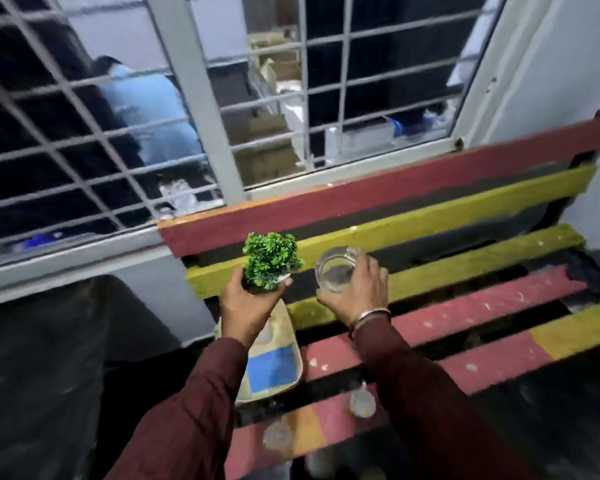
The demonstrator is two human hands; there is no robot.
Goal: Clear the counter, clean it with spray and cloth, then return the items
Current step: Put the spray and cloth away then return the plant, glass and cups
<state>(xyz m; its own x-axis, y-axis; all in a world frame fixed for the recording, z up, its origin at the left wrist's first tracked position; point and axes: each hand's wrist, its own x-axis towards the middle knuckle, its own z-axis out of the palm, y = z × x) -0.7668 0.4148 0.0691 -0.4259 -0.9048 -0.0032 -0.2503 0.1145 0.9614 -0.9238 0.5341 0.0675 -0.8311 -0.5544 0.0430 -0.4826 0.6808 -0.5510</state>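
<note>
Holding: left hand [246,306] grips small plant [272,259] | right hand [355,292] grips glass [336,271] | both above slatted bench [465,299]

Home corner: barred window [153,109], slatted bench [447,216]

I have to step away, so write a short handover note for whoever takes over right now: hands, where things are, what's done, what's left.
Left hand grips the small green artificial plant.
Right hand grips the clear glass jar.
Both are held above the red and yellow slatted wooden bench under the barred window.
A beige tray with a blue patch lies on the bench's left end, below the left forearm.
Done: plant and jar are picked up.
Left: set both down. No counter, spray or cloth in view, so cleaning progress cannot be told.
</note>
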